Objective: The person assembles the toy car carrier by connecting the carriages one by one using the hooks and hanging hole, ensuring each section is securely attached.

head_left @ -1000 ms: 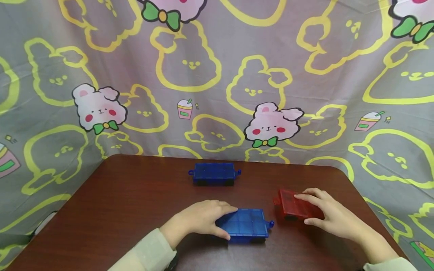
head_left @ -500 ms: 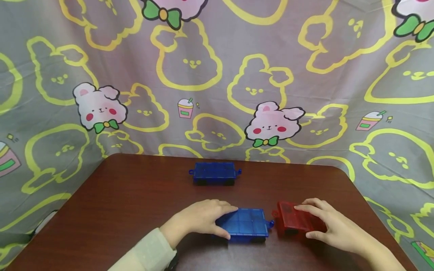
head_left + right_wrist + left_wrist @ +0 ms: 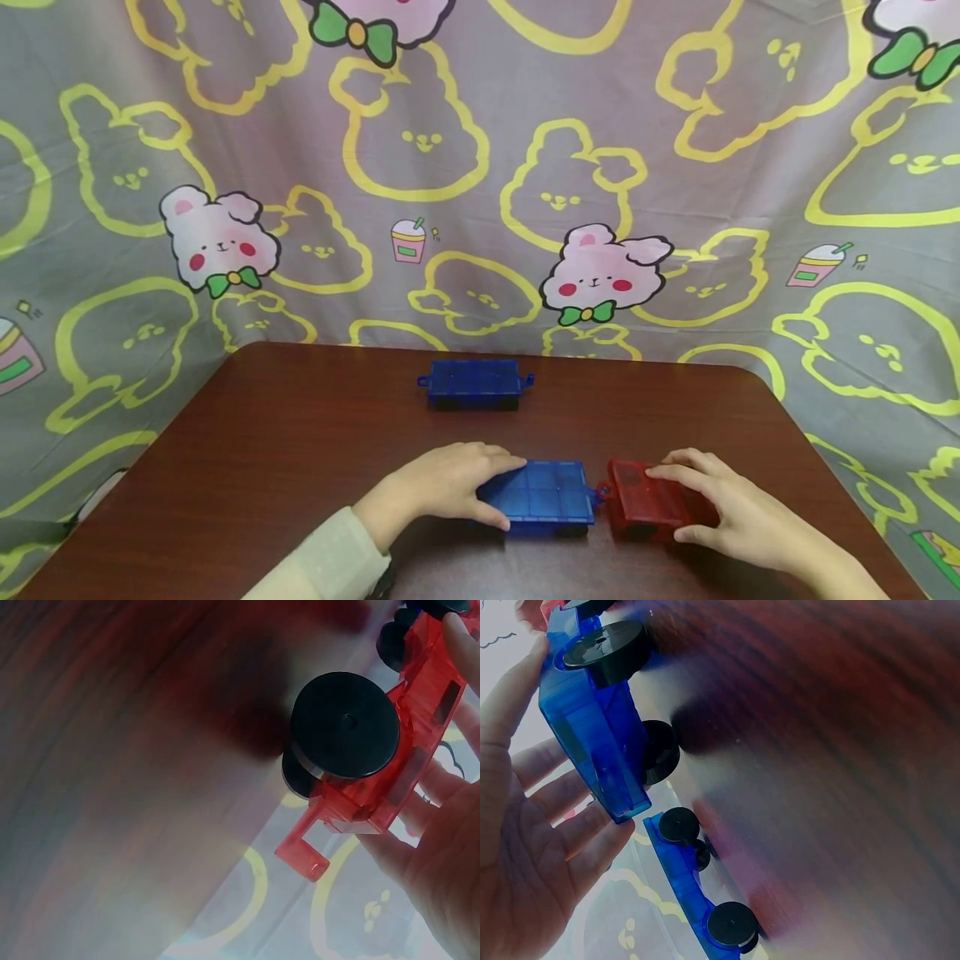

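Observation:
A translucent blue toy train car (image 3: 536,492) with black wheels stands near the front of the table. My left hand (image 3: 450,483) grips its left end, thumb on the near side and fingers on the far side. To its right is a translucent red toy train car (image 3: 648,498), held by my right hand (image 3: 723,500) across its right part. The red ring hitch (image 3: 603,492) meets the blue car's peg between the two cars; whether it is fully seated I cannot tell. In the right wrist view, a red peg (image 3: 304,859) sticks out from the red car's near end.
Another blue train car (image 3: 474,379) stands farther back on the brown table (image 3: 300,433), with a hitch at each end. Behind the table hangs a grey curtain (image 3: 465,275) with cartoon prints.
My right hand has brought the red car toward me and slightly left, so its ring now meets the blue car's peg. My left hand and both blue cars have stayed put.

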The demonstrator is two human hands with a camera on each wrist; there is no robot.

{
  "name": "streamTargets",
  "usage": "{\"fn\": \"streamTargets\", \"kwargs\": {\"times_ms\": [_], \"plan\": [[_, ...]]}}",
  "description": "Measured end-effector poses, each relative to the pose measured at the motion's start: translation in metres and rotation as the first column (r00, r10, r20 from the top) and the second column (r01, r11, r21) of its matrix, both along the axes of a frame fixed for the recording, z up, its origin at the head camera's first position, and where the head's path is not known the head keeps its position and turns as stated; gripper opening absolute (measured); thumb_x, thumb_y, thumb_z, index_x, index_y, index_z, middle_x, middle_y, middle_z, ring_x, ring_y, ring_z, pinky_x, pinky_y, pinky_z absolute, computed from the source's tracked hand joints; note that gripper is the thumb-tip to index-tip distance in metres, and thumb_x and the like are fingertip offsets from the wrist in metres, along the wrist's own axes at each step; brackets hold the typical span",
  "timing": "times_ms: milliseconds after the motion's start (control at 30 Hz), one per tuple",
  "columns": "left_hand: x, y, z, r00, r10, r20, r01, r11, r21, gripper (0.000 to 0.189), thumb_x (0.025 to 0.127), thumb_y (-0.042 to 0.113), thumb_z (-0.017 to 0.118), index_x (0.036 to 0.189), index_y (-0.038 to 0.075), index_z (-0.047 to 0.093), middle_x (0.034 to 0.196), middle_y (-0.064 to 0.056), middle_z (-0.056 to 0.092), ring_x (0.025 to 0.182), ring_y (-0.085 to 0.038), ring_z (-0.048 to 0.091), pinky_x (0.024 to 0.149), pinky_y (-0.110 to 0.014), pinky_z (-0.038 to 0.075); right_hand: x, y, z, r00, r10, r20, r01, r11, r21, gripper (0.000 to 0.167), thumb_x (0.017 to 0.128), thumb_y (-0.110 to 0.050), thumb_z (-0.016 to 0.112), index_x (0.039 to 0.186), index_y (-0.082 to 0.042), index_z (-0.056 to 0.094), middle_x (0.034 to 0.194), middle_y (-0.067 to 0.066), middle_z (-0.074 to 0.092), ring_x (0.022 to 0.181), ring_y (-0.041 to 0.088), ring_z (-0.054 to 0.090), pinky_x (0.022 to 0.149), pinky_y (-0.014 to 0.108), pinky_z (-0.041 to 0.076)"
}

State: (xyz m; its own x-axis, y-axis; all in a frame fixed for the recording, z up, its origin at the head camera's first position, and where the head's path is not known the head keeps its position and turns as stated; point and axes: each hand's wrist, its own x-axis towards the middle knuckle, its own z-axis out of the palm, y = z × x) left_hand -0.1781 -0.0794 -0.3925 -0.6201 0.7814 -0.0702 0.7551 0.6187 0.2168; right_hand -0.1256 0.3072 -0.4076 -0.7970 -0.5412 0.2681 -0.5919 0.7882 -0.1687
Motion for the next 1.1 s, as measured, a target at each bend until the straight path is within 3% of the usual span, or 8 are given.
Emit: {"fn": "streamTargets", "kwargs": {"times_ms": [533, 733, 900, 1100], "plan": [[-0.001, 0.0, 0.001, 1.0, -0.001, -0.007, 0.001, 1.0, 0.013, 0.08, 0.082, 0.064, 0.069, 0.146, 0.021, 0.05, 0.144, 0.003, 0.057, 0.129, -0.013, 0.056, 0.106, -0.034, 0.048, -0.004, -0.001, 0.001, 1.0, -0.019, 0.016, 0.018, 0.998, 0.067, 0.068, 0.068, -0.046, 0.088, 0.129, -0.039, 0.06, 0.123, -0.012, 0.054, 0.107, 0.012, 0.053, 0.075, 0.028, 0.056], [-0.006, -0.005, 0.003, 0.999, 0.007, 0.047, -0.01, 0.999, 0.047, 0.077, 0.086, 0.064, 0.064, 0.148, 0.021, 0.049, 0.147, 0.004, 0.054, 0.134, -0.015, 0.052, 0.11, -0.037, 0.045, -0.004, -0.003, 0.004, 1.0, -0.023, 0.0, 0.023, 0.997, 0.073, 0.072, 0.067, -0.052, 0.087, 0.132, -0.038, 0.059, 0.127, -0.011, 0.055, 0.111, 0.011, 0.052, 0.074, 0.03, 0.056], [-0.024, -0.02, 0.009, 0.996, 0.06, 0.066, -0.068, 0.991, 0.119, 0.069, 0.092, 0.058, 0.06, 0.147, 0.018, 0.049, 0.148, 0.0, 0.053, 0.139, -0.02, 0.048, 0.115, -0.042, 0.04, -0.006, -0.013, 0.012, 0.999, -0.024, -0.035, 0.026, 0.998, 0.051, 0.076, 0.066, -0.059, 0.084, 0.135, -0.039, 0.057, 0.132, -0.008, 0.057, 0.117, 0.01, 0.05, 0.079, 0.034, 0.057], [-0.062, -0.039, 0.02, 0.987, 0.157, 0.015, -0.157, 0.966, 0.208, 0.059, 0.096, 0.043, 0.063, 0.146, 0.013, 0.05, 0.147, -0.006, 0.053, 0.14, -0.028, 0.046, 0.116, -0.048, 0.036, -0.014, -0.033, 0.021, 1.0, -0.002, -0.012, 0.002, 1.0, 0.018, 0.073, 0.073, -0.063, 0.078, 0.138, -0.04, 0.053, 0.137, -0.009, 0.055, 0.123, 0.013, 0.05, 0.086, 0.038, 0.057]]}}
